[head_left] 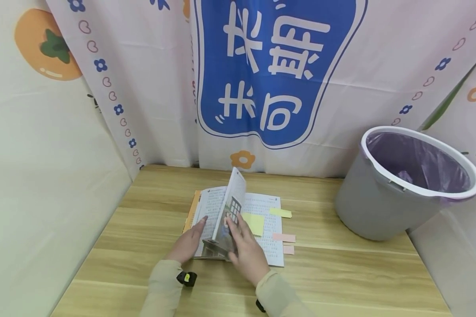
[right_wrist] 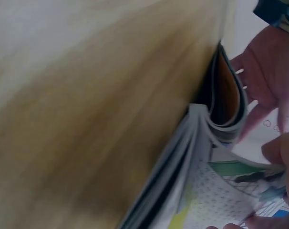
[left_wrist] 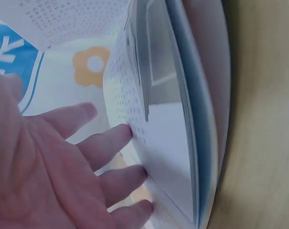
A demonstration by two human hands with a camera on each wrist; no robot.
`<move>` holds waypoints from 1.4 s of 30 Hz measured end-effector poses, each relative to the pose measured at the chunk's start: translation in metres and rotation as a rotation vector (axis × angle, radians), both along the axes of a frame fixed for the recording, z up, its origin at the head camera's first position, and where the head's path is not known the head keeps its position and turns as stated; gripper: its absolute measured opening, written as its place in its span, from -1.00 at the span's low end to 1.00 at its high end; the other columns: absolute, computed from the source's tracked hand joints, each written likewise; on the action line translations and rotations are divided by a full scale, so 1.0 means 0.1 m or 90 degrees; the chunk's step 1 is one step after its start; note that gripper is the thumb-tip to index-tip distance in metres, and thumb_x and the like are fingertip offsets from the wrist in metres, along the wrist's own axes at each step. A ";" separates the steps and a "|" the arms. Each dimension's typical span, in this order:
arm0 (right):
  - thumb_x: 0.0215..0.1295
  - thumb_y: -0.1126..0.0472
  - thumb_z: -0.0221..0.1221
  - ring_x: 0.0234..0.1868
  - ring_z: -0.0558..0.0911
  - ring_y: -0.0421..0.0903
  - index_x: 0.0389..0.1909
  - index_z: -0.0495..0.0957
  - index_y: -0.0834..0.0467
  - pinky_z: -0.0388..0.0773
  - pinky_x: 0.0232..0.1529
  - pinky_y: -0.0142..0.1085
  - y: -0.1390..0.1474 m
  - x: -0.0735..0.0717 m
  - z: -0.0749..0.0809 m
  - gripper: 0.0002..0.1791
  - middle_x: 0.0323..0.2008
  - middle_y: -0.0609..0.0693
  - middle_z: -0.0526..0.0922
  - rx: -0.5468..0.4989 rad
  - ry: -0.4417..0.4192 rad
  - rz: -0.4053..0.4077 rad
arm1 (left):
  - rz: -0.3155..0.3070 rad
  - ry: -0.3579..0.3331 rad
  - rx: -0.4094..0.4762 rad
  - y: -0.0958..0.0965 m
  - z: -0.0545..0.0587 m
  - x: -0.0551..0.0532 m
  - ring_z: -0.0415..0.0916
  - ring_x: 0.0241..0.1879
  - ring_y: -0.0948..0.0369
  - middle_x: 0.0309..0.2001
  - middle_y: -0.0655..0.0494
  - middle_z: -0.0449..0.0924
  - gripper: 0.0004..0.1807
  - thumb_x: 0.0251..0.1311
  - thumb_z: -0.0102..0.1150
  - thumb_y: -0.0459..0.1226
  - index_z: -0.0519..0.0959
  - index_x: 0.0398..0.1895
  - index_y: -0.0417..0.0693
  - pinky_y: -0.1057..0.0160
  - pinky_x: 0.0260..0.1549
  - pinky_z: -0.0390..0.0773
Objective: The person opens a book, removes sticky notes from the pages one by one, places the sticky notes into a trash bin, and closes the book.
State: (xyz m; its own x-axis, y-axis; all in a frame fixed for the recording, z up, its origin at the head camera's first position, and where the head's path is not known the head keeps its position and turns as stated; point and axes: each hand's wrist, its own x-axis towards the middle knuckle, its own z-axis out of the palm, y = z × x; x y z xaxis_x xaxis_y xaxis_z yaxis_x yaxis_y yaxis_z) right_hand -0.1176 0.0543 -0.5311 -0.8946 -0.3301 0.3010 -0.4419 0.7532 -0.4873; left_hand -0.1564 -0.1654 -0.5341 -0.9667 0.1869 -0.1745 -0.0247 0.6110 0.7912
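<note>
An open book point(head_left: 266, 204) of printed pages lies on the wooden table. Several of its leaves stand up near the middle, one showing a colour illustration point(head_left: 235, 204). My left hand point(head_left: 188, 242) rests at the left page, and in the left wrist view its fingertips point(left_wrist: 137, 174) touch the printed paper. Against the illustrated side of the raised leaves lies my right hand point(head_left: 249, 255), fingers extended and thumb low near the bottom edge. A square yellow sticky note point(head_left: 254, 223) is on the right page. One yellow tab point(head_left: 280, 213) and two pink tabs point(head_left: 284, 238) stick out past its edge.
To the right stands a grey bin point(head_left: 374, 198) with a white rim and a purple liner. A printed curtain point(head_left: 162, 110) hangs behind the table point(head_left: 321, 273). Pale cloth point(head_left: 43, 176) covers the left side.
</note>
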 end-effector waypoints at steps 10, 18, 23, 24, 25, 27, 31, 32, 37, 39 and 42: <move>0.27 -0.24 0.22 0.48 0.04 0.32 0.58 -0.07 -0.25 0.14 0.32 0.30 0.00 -0.05 -0.15 -0.04 0.57 0.16 -0.10 0.077 -0.045 0.008 | 0.029 -0.004 0.085 -0.15 -0.01 -0.11 0.19 0.40 -0.10 0.36 -0.21 0.34 -0.11 0.47 -0.72 0.25 0.23 0.48 -0.21 -0.14 0.42 -0.02; 0.29 -0.31 0.15 0.45 0.08 0.39 0.56 -0.01 -0.29 0.09 0.33 0.34 -0.03 -0.07 -0.14 -0.11 0.56 0.16 -0.08 0.104 -0.094 0.041 | 0.054 -0.058 0.080 -0.26 0.08 -0.14 0.12 0.41 -0.23 0.41 -0.28 0.24 -0.04 0.43 -0.71 0.30 0.19 0.48 -0.26 -0.26 0.35 0.08; 0.30 -0.32 0.13 0.43 0.12 0.40 0.53 0.10 -0.28 0.07 0.32 0.36 -0.04 -0.10 -0.14 -0.18 0.57 0.13 -0.08 0.120 -0.114 0.060 | 0.070 -0.050 0.033 -0.38 0.19 -0.14 0.04 0.42 -0.28 0.44 -0.32 0.16 -0.02 0.39 -0.71 0.34 0.07 0.53 -0.25 -0.28 0.36 0.01; 0.30 -0.32 0.13 0.43 0.12 0.39 0.53 0.12 -0.28 0.06 0.32 0.37 -0.04 -0.10 -0.13 -0.20 0.57 0.12 -0.09 0.123 -0.119 0.063 | 0.073 -0.040 0.016 -0.39 0.21 -0.13 0.08 0.40 -0.30 0.43 -0.33 0.17 -0.06 0.42 -0.64 0.32 0.06 0.54 -0.23 -0.30 0.34 0.04; 0.30 -0.32 0.13 0.44 0.12 0.39 0.52 0.15 -0.28 0.05 0.32 0.38 -0.04 -0.11 -0.13 -0.21 0.57 0.11 -0.09 0.124 -0.124 0.066 | 0.071 -0.026 -0.001 -0.40 0.22 -0.13 0.12 0.38 -0.32 0.42 -0.35 0.18 -0.11 0.46 -0.56 0.28 0.05 0.55 -0.21 -0.32 0.32 0.08; 0.30 -0.32 0.13 0.44 0.11 0.37 0.51 0.18 -0.27 0.04 0.31 0.39 -0.03 -0.11 -0.12 -0.23 0.57 0.08 -0.10 0.132 -0.130 0.070 | 0.060 0.022 -0.028 -0.37 0.24 -0.13 0.12 0.38 -0.32 0.43 -0.35 0.15 -0.24 0.53 -0.36 0.15 0.06 0.54 -0.20 -0.31 0.32 0.10; 0.28 -0.31 0.16 0.46 0.11 0.31 0.48 0.24 -0.29 0.01 0.27 0.45 -0.01 -0.14 -0.12 -0.25 0.58 0.03 -0.10 0.150 -0.132 0.082 | 0.027 0.113 -0.064 -0.23 0.24 -0.14 0.01 0.43 -0.30 0.47 -0.32 0.08 -0.36 0.51 -0.08 -0.08 0.13 0.52 -0.17 -0.30 0.34 0.03; 0.28 -0.32 0.17 0.47 0.11 0.29 0.47 0.24 -0.29 0.00 0.26 0.47 -0.01 -0.15 -0.13 -0.25 0.58 0.01 -0.10 0.157 -0.131 0.088 | 0.018 0.130 -0.068 -0.19 0.23 -0.15 -0.05 0.44 -0.31 0.48 -0.31 0.06 -0.38 0.50 -0.05 -0.13 0.17 0.51 -0.18 -0.31 0.35 -0.01; 0.24 -0.31 0.20 0.49 0.08 0.23 0.47 0.24 -0.33 -0.03 0.22 0.52 0.01 -0.21 -0.18 -0.23 0.58 -0.03 -0.13 0.180 -0.120 0.119 | -0.019 0.143 -0.072 -0.03 0.17 -0.12 -0.10 0.44 -0.35 0.50 -0.23 0.07 -0.44 0.48 -0.03 -0.21 0.24 0.49 -0.14 -0.32 0.35 -0.03; 0.23 -0.30 0.22 0.49 0.08 0.23 0.47 0.23 -0.34 -0.03 0.21 0.53 0.01 -0.22 -0.19 -0.23 0.58 -0.04 -0.13 0.184 -0.117 0.123 | -0.030 0.125 -0.066 0.01 0.13 -0.11 -0.11 0.45 -0.33 0.50 -0.20 0.07 -0.44 0.49 -0.05 -0.20 0.22 0.50 -0.09 -0.31 0.35 -0.03; 0.22 -0.26 0.26 0.49 0.08 0.24 0.48 0.22 -0.33 -0.02 0.21 0.53 0.02 -0.22 -0.19 -0.20 0.59 -0.04 -0.14 0.179 -0.117 0.128 | -0.050 0.103 -0.069 0.07 0.06 -0.08 -0.12 0.46 -0.32 0.50 -0.25 0.05 -0.42 0.50 -0.06 -0.18 0.19 0.52 -0.10 -0.32 0.35 -0.04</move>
